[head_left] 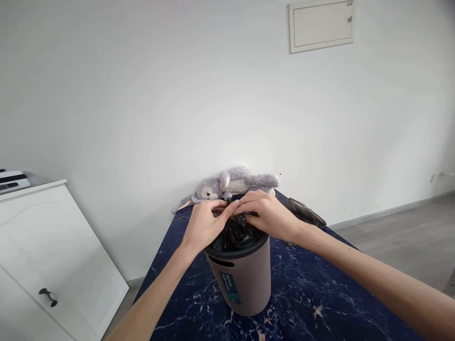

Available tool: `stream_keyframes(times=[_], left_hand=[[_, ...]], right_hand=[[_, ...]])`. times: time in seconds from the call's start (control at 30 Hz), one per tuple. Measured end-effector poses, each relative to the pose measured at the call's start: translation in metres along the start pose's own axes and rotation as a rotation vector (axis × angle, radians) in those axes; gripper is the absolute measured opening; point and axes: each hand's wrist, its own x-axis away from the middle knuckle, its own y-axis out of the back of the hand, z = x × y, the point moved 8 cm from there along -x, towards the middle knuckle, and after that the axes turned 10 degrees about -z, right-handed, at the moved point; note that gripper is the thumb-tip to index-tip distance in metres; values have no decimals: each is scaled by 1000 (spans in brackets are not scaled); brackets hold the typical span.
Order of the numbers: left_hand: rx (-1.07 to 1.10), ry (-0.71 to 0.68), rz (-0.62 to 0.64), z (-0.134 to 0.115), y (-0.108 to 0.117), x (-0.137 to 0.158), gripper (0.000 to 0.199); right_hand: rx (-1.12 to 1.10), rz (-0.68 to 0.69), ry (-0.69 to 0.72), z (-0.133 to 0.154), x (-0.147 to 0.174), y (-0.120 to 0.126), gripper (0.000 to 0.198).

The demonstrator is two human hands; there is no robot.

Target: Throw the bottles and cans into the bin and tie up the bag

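Note:
A grey-brown trash can (245, 279) with a dark rim and a teal label stands upright on the blue marbled table (295, 293). Black plastic of a trash bag (241, 234) lies bunched inside its mouth. My left hand (208, 222) is at the far left of the rim, thumb and fingers pinched on the bag's black plastic. Beside it, almost touching, my right hand (265, 213) also pinches the bag over the far side of the rim. The fingertips of both hands partly hide the plastic between them.
Behind the can, a grey plush rabbit (238, 182) lies against the wall. More black plastic (304, 213) rests at the table's right edge. A white cabinet (53, 251) with a dark handle stands at left. A wall panel (322, 26) is at upper right.

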Motion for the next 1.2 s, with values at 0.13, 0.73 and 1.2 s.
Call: stream_keyframes(times=[0.13,0.73,1.2], left_hand=[[33,10,-12,-2,2,-1,35],[-176,-53,-118,49,17,-30,36],[24,91,-48,32,32,-17,39]], right_hand=[[71,-49,31,4,4,5,49],[-41,127,-69,-5,13,4,26],[28,321,-200,-19,3,-11,15]])
